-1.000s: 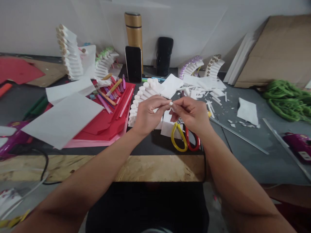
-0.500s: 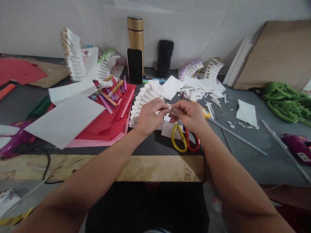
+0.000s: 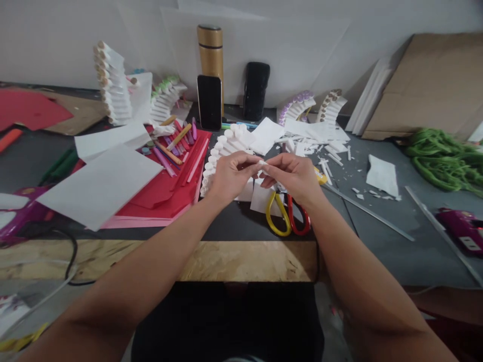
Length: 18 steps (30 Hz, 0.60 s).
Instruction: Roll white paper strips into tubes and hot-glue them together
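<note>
Between the fingertips of both hands is a small white piece [image 3: 261,163], perhaps rolled paper; the fingers hide most of it. My left hand [image 3: 234,173] pinches it from the left, in front of a curved row of white paper rolls [image 3: 223,147]. My right hand [image 3: 292,175] pinches it from the other side, its fingers closed. Below the right hand lie scissors with one yellow and one red handle [image 3: 278,213]. White paper pieces [image 3: 260,198] lie on the dark table under the hands.
Red sheets [image 3: 151,196] with coloured paper rolls and a white sheet [image 3: 101,186] lie left. Behind stand a phone [image 3: 210,103], a gold bottle [image 3: 210,50] and a black case [image 3: 256,90]. Paper scraps [image 3: 309,146], a metal ruler [image 3: 373,213], green yarn [image 3: 445,161] and a glue gun [image 3: 460,226] are right.
The fingers of both hands have shifted slightly around the small white piece, with the right fingers straighter than before. The scissors and other table items keep their places.
</note>
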### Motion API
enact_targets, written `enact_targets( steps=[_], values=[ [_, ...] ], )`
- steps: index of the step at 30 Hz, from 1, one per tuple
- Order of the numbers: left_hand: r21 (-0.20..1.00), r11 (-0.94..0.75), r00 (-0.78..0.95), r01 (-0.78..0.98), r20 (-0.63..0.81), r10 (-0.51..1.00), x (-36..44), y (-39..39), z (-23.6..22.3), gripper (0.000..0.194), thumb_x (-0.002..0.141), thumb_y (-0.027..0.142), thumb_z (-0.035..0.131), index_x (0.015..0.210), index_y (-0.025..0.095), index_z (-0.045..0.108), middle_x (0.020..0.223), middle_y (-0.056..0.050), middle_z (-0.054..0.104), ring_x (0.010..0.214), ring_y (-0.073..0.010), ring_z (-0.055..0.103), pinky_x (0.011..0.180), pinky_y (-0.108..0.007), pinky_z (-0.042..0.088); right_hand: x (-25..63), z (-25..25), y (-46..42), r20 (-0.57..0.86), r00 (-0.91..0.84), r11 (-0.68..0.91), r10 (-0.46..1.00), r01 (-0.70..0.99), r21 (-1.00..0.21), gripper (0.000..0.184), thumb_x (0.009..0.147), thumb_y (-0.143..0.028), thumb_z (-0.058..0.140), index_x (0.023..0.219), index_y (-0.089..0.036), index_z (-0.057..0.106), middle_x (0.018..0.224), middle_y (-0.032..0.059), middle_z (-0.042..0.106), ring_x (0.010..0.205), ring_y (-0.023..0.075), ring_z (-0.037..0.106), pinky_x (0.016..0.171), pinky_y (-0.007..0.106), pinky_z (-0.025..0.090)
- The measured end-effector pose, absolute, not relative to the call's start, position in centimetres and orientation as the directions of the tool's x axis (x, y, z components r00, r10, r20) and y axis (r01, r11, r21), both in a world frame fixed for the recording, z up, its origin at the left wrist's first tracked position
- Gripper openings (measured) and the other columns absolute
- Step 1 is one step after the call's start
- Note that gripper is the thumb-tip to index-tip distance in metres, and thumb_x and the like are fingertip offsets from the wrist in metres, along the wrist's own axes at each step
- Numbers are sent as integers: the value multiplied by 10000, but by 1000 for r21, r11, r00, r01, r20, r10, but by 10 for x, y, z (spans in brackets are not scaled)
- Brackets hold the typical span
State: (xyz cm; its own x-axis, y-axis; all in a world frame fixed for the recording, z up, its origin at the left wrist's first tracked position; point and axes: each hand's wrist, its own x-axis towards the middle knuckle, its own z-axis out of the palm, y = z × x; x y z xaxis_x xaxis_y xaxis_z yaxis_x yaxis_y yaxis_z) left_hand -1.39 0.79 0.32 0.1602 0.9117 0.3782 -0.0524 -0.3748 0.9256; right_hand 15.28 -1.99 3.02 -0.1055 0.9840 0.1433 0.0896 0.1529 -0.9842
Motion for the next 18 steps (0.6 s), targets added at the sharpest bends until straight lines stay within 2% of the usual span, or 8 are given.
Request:
enact_targets(
  steps=[4,9,14,18],
  values=[
    [929,-367,126,-57,371,920,-12,6,4,95,762,223,795,795,141,759,709,-18,714,599,-113,666,603,-240,546,151,31,-22,164,-47,169,985,134,-976,227,743,-350,788,752,-151,677,605,17,704,485,124,664,511,256,579],
    [828,-553,26,88,553,833,-10,-1,3,106,789,215,779,721,149,732,698,-19,712,624,-122,687,588,-227,533,148,34,-26,171,-55,176,984,104,-979,214,774,-350,762,795,-147,700,658,33,731,536,139,698,567,282,612],
    [754,-614,26,233,627,779,-6,-8,-3,72,845,193,719,780,170,740,733,-27,746,686,-139,702,622,-243,540,149,34,-26,169,-66,176,983,117,-977,272,767,-407,784,780,-152,686,645,37,726,540,148,699,579,305,620],
    [803,-581,109,129,571,813,-7,-6,-1,99,883,219,682,834,161,747,761,-37,755,719,-148,719,663,-253,560,156,33,-24,206,-93,220,974,173,-960,250,814,-388,750,792,-148,684,647,34,722,530,143,696,566,291,606]
  ],
)
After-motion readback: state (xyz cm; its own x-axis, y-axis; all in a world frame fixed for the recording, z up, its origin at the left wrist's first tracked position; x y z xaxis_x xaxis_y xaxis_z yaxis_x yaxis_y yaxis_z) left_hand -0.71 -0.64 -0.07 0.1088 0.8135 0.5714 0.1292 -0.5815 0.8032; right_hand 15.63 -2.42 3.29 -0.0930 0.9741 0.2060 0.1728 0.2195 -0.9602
